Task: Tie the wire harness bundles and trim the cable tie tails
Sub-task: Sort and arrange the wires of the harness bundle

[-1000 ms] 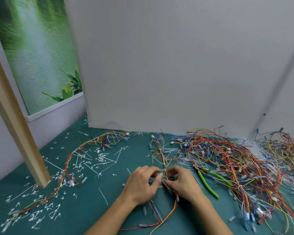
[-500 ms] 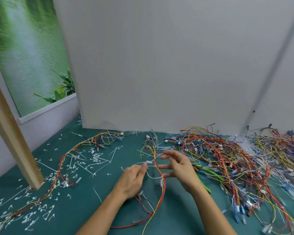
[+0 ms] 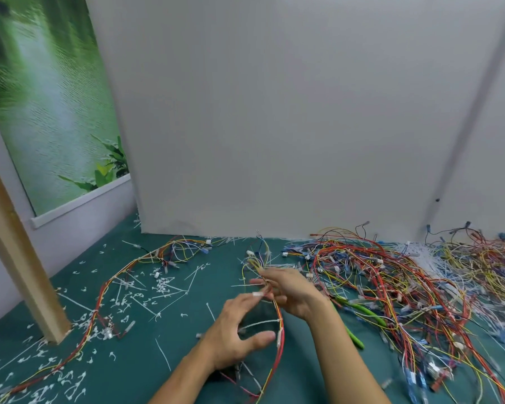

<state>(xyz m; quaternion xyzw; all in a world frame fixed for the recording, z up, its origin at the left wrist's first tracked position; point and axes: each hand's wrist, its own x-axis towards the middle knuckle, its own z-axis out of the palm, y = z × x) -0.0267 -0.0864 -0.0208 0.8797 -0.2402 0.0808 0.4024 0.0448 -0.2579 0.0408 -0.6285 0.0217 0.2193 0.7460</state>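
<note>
Harness [image 3: 281, 349] higher than before — right hand [image 3: 292, 293] grip

Red-and-yellow harness bundle [image 3: 280, 355] is hanging in a curve at lower centre, its upper end being gripped by the right hand [image 3: 292, 290]. A white cable tie [image 3: 258, 324] is sticking out leftward from it, tail untrimmed. Green-handled cutters [image 3: 365, 310] are lying right of centre at the edge of the loose harness pile [image 3: 391, 275], and a tied harness [image 3: 99, 295] is lying at left among cut tie tails [image 3: 161, 287].
</note>
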